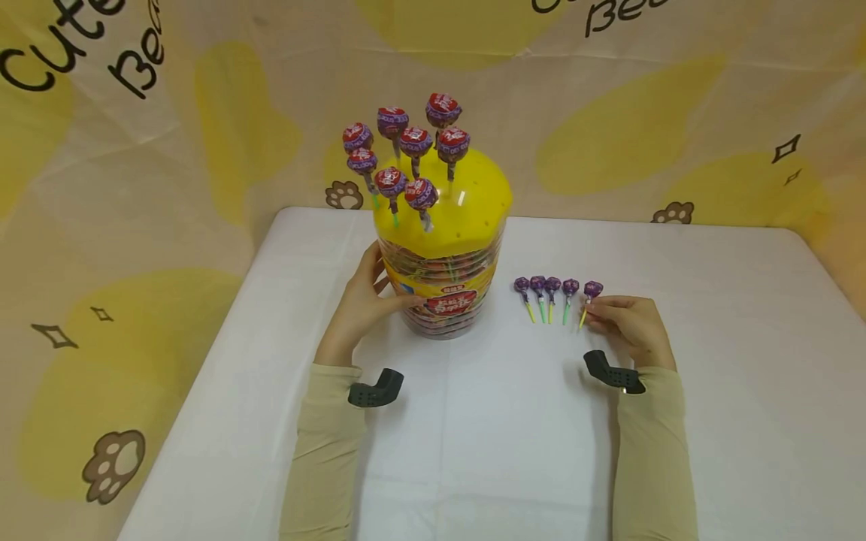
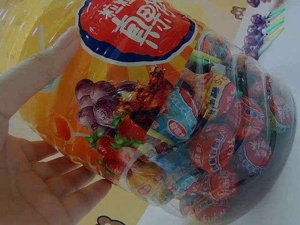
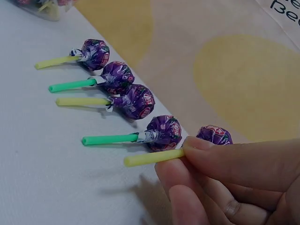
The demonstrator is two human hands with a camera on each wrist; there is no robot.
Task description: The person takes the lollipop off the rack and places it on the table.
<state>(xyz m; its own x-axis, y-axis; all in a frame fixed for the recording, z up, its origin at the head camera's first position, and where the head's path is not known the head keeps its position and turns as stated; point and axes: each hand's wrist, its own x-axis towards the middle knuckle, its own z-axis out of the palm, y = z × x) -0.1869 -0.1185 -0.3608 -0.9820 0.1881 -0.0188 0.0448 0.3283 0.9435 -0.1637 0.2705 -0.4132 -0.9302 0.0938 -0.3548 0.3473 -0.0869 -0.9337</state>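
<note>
A big clear jar of lollipops with an orange label [image 1: 446, 289] and a yellow domed lid [image 1: 467, 203] stands on the table. My left hand [image 1: 361, 304] grips its left side, thumb across the label and fingers round the back. Through the plastic, wrapped lollipops [image 2: 213, 145] show inside. Several red and purple lollipops [image 1: 416, 141] stick upright out of the lid. To the jar's right, my right hand [image 1: 629, 323] pinches the yellow stick of a purple lollipop [image 3: 154, 157] between thumb and fingers. Beside it lies a row of several purple lollipops [image 3: 136, 101] with yellow or green sticks.
The white table [image 1: 514, 451] carries the jar and the row. Behind it hangs a cream and yellow patterned cloth [image 1: 622, 128], which also runs down the left side. A black bracket [image 1: 376, 388] is worn on each wrist.
</note>
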